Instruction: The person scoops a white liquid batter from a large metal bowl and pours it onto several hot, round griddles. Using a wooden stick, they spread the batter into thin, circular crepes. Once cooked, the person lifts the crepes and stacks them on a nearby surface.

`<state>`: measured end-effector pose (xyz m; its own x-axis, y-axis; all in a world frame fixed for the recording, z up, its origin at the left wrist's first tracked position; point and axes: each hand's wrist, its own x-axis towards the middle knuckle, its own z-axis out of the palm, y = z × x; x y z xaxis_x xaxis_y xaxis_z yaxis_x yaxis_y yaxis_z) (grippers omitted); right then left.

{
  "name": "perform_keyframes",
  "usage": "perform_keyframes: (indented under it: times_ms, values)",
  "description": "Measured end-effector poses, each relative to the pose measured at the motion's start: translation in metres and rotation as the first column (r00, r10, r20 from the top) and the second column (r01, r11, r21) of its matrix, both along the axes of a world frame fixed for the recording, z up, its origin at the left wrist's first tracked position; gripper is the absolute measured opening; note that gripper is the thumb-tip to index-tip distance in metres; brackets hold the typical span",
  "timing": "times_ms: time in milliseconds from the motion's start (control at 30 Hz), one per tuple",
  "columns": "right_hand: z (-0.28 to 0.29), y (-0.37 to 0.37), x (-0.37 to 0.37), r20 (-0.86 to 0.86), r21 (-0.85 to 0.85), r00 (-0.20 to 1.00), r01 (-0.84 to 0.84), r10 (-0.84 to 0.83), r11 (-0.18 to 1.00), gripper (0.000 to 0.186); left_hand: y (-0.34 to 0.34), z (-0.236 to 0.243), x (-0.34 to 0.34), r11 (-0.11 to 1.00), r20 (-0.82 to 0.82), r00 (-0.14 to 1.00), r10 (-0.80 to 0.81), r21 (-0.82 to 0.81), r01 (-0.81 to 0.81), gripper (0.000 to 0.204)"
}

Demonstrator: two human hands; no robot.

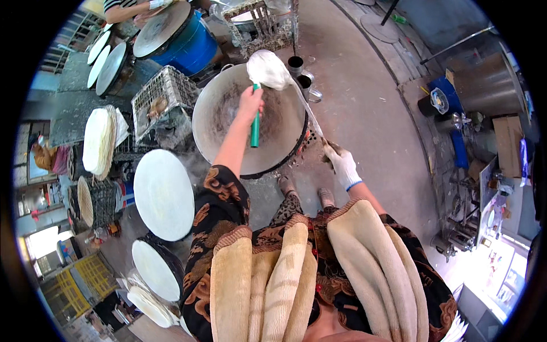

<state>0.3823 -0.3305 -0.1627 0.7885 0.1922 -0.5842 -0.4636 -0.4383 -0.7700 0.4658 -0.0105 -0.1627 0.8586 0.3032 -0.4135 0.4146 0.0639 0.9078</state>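
My bare left hand (pixel 250 105) is closed round the green handle (pixel 254 132) of a tool, over a wide round pan (pixel 285 122). The tool's far end meets a mass of white paste, and I cannot make out its head. In a white, stained glove, my right hand (pixel 340 163) grips the long handle of a ladle (pixel 306 109). That handle slants up to the pan's far rim, where thick white paste (pixel 266 68) covers the ladle's end. The bottom of the pan looks greyish and dry.
Glowing bits (pixel 307 137) show by the pan's right edge. To the left stand white discs (pixel 164 195), a stack of pale rounds (pixel 98 141) and a crusted crate (pixel 165 102). Metal cups (pixel 305 85) sit right of the pan. Another person's arm (pixel 128 11) rests by a blue drum (pixel 191 48).
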Motion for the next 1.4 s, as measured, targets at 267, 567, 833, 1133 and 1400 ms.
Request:
perform_keyframes:
  times_ms: [267,567,833,1133,1400]
  values:
    - [0.034,0.034,-0.008,0.093,-0.148,0.991,-0.079,0.093,0.986,0.049,0.096,0.001,-0.028,0.307,0.152,0.824,-0.546,0.951,0.028,0.055]
    - [0.021,0.151,-0.007,0.103,0.175,0.987,-0.137,0.121,0.975,0.052,0.137,0.006,-0.052,0.215,0.079,0.898,-0.433,0.976,0.017,0.063]
    - [0.021,0.089,-0.003,0.18,0.141,0.982,0.026,-0.052,0.99,0.05,0.155,0.0,-0.101,0.263,0.041,0.954,-0.296,0.964,0.04,0.065]
    - [0.031,0.159,-0.006,-0.01,0.299,0.947,-0.305,0.322,0.904,0.05,0.127,0.008,-0.12,0.2,0.01,0.996,-0.087,0.98,0.008,0.062]
    - [0.038,0.083,0.083,0.004,0.185,0.934,-0.353,0.358,0.917,0.039,0.126,-0.004,-0.187,0.256,0.022,0.984,0.175,0.964,-0.067,0.062]
